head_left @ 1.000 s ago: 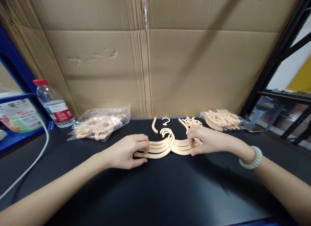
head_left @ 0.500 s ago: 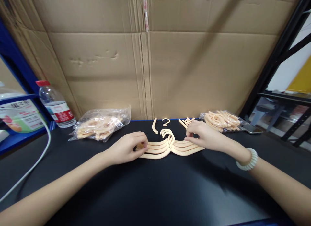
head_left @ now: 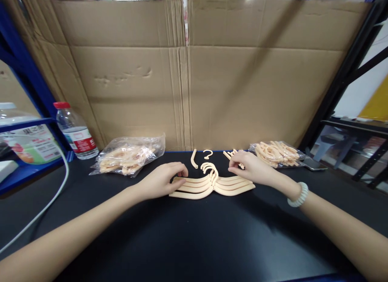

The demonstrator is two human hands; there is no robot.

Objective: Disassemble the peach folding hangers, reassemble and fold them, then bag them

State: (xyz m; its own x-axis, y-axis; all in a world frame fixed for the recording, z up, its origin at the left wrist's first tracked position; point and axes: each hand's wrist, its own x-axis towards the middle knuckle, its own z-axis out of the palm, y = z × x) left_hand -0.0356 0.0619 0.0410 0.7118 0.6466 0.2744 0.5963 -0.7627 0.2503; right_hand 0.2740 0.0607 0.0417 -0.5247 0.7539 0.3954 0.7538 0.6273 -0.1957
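Several cream plastic clothes hangers [head_left: 194,190] lie nested in a row on the black table, their hooks [head_left: 209,167] pointing away from me. My left hand [head_left: 165,179] hovers at their left ends, fingers curved and thumb apart, open and gripping nothing I can see. Over the right ends is my right hand [head_left: 250,166], its fingers bent and slightly apart, also open. Behind the hangers lie a loose curved hanger arm [head_left: 194,158] and a single hook [head_left: 207,154]. A few small cream bars [head_left: 227,155] are partly hidden behind my right hand.
A clear bag of cream parts [head_left: 127,154] lies at the back left, another bag [head_left: 275,153] at the back right beside a phone [head_left: 314,164]. A water bottle [head_left: 77,132] and a white cable [head_left: 57,201] are on the left. Cardboard [head_left: 242,92] walls the back.
My right hand has come off the right ends of the hangers and shifted slightly left. The left hand's fingers have loosened, showing more of the left ends. The view has tilted up a little.
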